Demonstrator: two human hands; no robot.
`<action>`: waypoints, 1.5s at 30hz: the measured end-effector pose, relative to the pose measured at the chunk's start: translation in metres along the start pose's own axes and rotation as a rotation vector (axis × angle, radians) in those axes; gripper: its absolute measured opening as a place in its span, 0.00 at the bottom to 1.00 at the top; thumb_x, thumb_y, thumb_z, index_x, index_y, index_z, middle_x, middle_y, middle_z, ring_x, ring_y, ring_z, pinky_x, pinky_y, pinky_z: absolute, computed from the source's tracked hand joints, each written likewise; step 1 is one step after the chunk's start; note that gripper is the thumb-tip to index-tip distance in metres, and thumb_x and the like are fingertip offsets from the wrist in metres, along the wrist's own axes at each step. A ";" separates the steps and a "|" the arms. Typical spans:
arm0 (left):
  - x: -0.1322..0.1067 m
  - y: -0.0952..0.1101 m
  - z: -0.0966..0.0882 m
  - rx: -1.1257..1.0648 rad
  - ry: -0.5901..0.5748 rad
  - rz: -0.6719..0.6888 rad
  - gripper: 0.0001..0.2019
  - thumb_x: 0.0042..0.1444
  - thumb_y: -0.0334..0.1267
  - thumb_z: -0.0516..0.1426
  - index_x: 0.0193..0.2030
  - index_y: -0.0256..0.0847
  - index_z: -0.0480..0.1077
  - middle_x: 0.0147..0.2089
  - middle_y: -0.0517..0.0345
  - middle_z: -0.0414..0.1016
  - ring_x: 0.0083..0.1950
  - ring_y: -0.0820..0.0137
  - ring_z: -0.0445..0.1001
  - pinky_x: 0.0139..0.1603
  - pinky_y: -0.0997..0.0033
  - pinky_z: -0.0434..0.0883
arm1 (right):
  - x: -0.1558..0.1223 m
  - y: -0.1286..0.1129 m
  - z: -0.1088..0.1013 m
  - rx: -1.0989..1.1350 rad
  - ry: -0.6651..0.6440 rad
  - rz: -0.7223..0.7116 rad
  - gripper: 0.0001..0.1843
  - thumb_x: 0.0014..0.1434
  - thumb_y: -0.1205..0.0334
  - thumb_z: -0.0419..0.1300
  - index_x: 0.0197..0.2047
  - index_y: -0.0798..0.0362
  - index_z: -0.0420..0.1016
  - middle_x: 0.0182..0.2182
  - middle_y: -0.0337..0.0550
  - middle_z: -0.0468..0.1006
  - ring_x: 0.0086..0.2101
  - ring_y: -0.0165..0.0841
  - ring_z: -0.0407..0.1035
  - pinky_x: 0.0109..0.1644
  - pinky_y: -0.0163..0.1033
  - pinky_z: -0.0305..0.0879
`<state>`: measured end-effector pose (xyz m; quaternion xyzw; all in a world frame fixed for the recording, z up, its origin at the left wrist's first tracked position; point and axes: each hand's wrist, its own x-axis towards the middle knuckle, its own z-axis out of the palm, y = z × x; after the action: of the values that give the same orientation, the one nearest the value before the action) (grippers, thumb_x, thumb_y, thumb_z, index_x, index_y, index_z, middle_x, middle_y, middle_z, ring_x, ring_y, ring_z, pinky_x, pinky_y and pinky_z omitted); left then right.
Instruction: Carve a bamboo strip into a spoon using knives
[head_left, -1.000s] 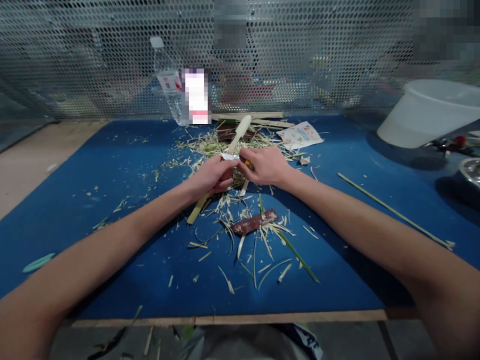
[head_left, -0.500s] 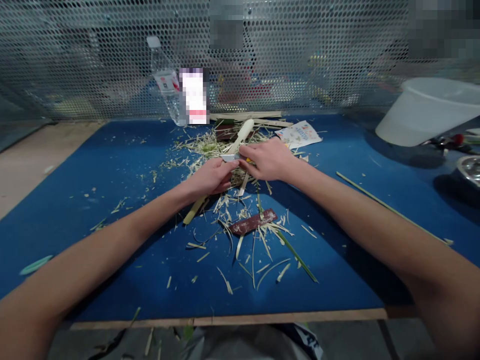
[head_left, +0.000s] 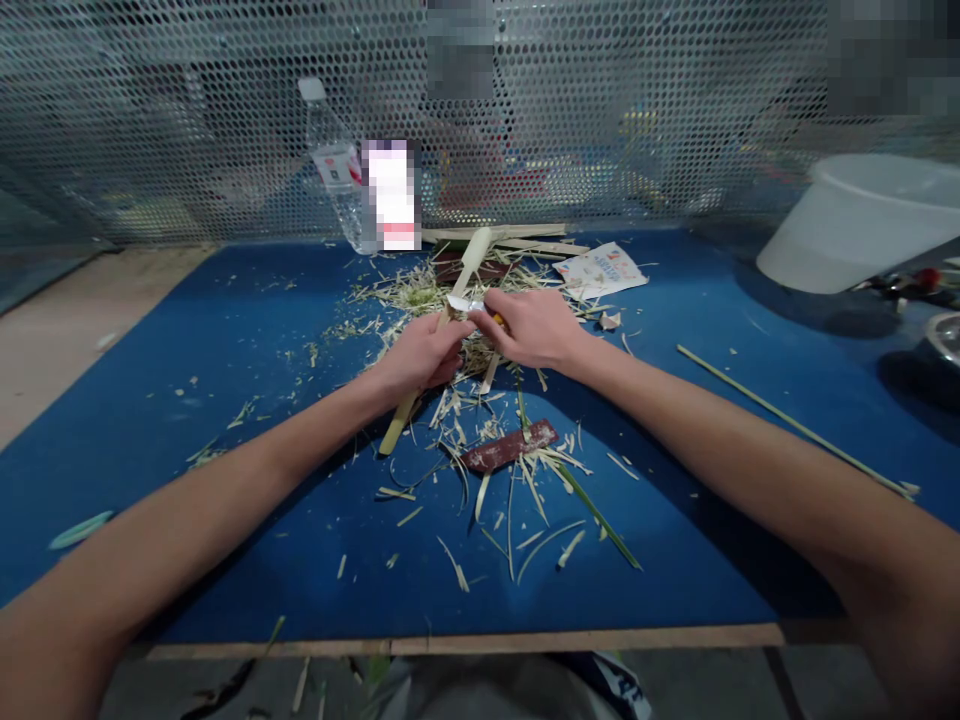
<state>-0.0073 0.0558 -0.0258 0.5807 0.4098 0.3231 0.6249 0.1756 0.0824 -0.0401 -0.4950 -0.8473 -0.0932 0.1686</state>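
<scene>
Your left hand (head_left: 420, 355) wraps its fingers (head_left: 450, 345) around a flat bamboo strip (head_left: 472, 260), which slants through that grip with its rounded upper end standing free beyond them. Your right hand (head_left: 532, 330) pinches a small knife (head_left: 463, 302), its fingers (head_left: 496, 308) pressed together over a mostly hidden yellow handle. The bright blade sits against the strip just above your left fingers, where that close grip can brace it. Pale shavings (head_left: 420, 295) heap beneath both hands on the blue-topped bench (head_left: 217, 320), and a maroon strip (head_left: 510, 445) lies just below your fingers, nearer you.
</scene>
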 end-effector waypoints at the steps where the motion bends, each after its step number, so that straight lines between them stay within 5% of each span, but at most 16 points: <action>1: 0.000 0.000 0.000 0.011 -0.003 0.001 0.13 0.63 0.37 0.52 0.29 0.44 0.53 0.15 0.74 0.45 0.12 0.82 0.45 0.12 0.80 0.43 | -0.001 0.000 0.000 -0.005 -0.012 -0.033 0.31 0.67 0.41 0.33 0.43 0.51 0.70 0.29 0.45 0.78 0.25 0.33 0.61 0.30 0.40 0.38; 8: -0.001 0.001 0.001 0.043 -0.026 0.001 0.12 0.65 0.41 0.51 0.30 0.43 0.55 0.15 0.73 0.45 0.12 0.82 0.46 0.12 0.81 0.45 | -0.001 0.001 -0.001 0.006 -0.053 -0.100 0.29 0.66 0.41 0.35 0.43 0.51 0.70 0.29 0.44 0.78 0.25 0.33 0.60 0.30 0.39 0.38; 24: 0.000 0.001 0.001 -0.063 0.044 0.026 0.12 0.66 0.37 0.50 0.30 0.44 0.53 0.16 0.74 0.45 0.12 0.82 0.45 0.12 0.81 0.44 | -0.007 -0.029 0.003 -0.007 0.047 0.113 0.25 0.69 0.45 0.37 0.43 0.51 0.68 0.38 0.45 0.81 0.27 0.33 0.68 0.30 0.40 0.38; 45: 0.001 -0.001 0.005 -0.069 0.135 0.077 0.13 0.66 0.37 0.50 0.29 0.43 0.53 0.14 0.74 0.47 0.11 0.83 0.46 0.12 0.80 0.45 | 0.002 -0.033 0.003 0.124 0.102 0.233 0.28 0.69 0.43 0.34 0.43 0.52 0.68 0.30 0.46 0.79 0.25 0.33 0.65 0.30 0.40 0.40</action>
<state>-0.0025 0.0541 -0.0265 0.5510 0.4168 0.3995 0.6026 0.1458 0.0686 -0.0418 -0.5733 -0.7785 -0.0456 0.2514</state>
